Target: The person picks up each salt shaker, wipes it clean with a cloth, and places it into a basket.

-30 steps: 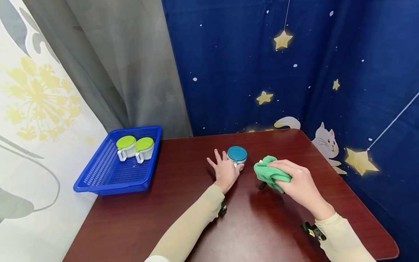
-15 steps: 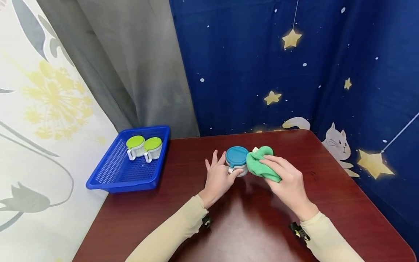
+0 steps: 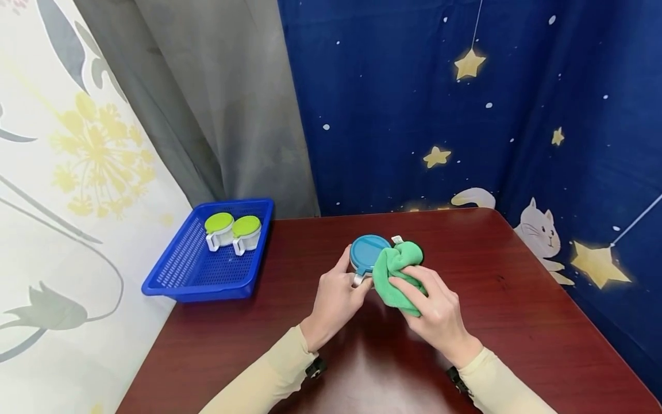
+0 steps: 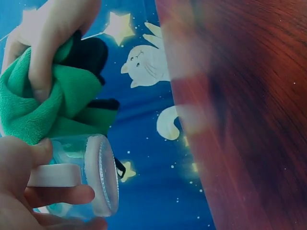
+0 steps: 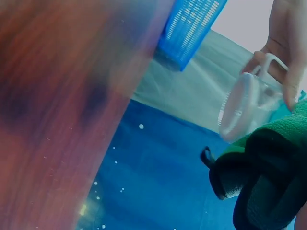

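My left hand (image 3: 336, 299) grips a clear jar (image 4: 76, 148) with a blue lid (image 3: 368, 252) and a white handle (image 4: 55, 175), its fingers curled round the handle and body. In the wrist views the jar is off the table, and its pale base (image 5: 236, 108) shows. My right hand (image 3: 439, 310) holds a bunched green cloth (image 3: 395, 282) with dark edging, pressed against the jar's right side and lid edge. In the left wrist view, folds of the cloth (image 4: 48, 100) sit right beside the jar. The palm side of the right hand is hidden.
A blue perforated basket (image 3: 207, 290) stands at the table's left, with two green-lidded jars (image 3: 219, 230) in it. The dark red table (image 3: 310, 247) backs onto a grey curtain (image 3: 248, 115) and a blue star-patterned curtain (image 3: 393, 103).
My left hand has taken hold of the jar and lifted it nearer to me. My right hand has moved left, bringing the cloth against the jar. The head view has shifted slightly.
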